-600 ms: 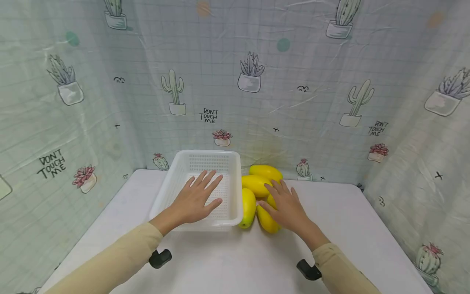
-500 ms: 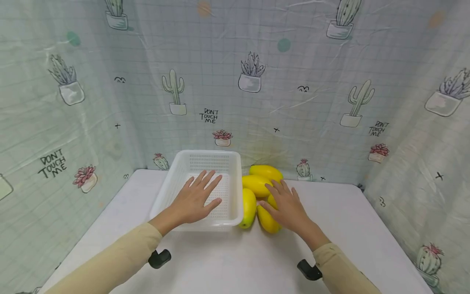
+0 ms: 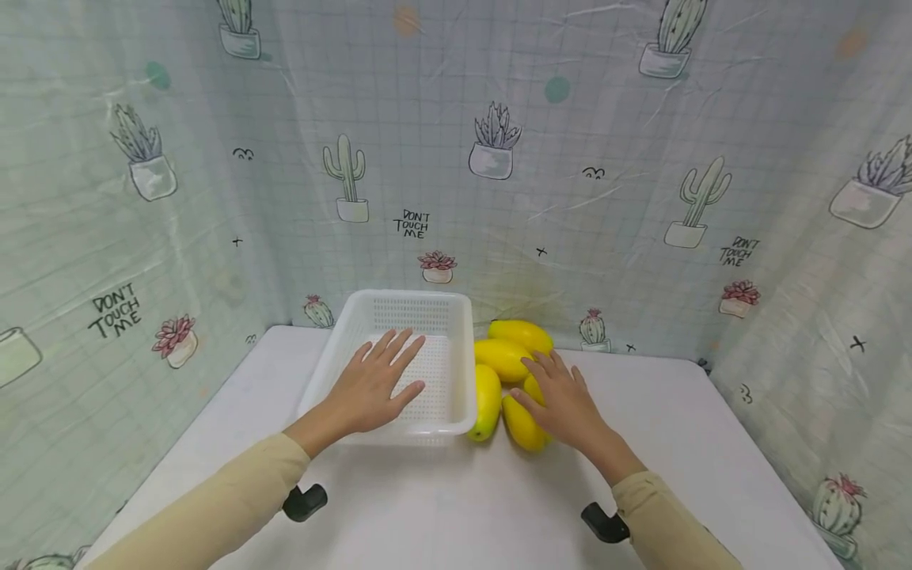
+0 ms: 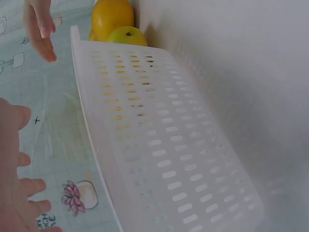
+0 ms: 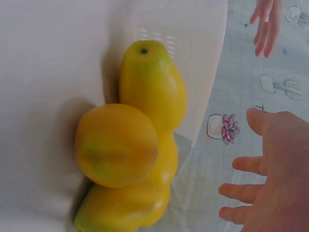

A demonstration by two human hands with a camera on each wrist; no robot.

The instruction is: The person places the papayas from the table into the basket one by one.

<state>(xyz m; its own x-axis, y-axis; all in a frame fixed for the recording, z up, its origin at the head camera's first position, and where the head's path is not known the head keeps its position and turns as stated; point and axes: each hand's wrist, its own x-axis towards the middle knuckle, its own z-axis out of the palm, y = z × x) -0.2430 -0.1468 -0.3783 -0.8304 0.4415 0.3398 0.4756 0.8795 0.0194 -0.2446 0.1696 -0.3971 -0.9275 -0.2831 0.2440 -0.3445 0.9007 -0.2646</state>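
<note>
My left hand (image 3: 370,388) hovers palm down over the white plastic basket (image 3: 466,396), fingers spread and holding nothing. To the basket's right lies a cluster of several yellow mangoes (image 3: 502,360). My right hand (image 3: 563,400) is held above the right side of that cluster with its fingers apart, and it partly hides the mangoes beneath. A greenish-yellow mango (image 3: 486,404) lies right against the basket's wall. In the right wrist view, a gap shows between the fingers (image 5: 244,193) and the fruit. The left wrist view has the basket's slotted side (image 4: 164,145) below the hand.
Everything stands on a white table (image 3: 456,507). A curtain (image 3: 541,214) printed with cactus pots rises behind and along both sides. A black piece (image 3: 305,503) sticks out below the left sleeve, and a similar black piece (image 3: 604,522) below the right.
The whole head view has shifted slightly to the right. Both hands keep nearly the same pose, the left a touch further left against the basket. The basket and mangoes stay put.
</note>
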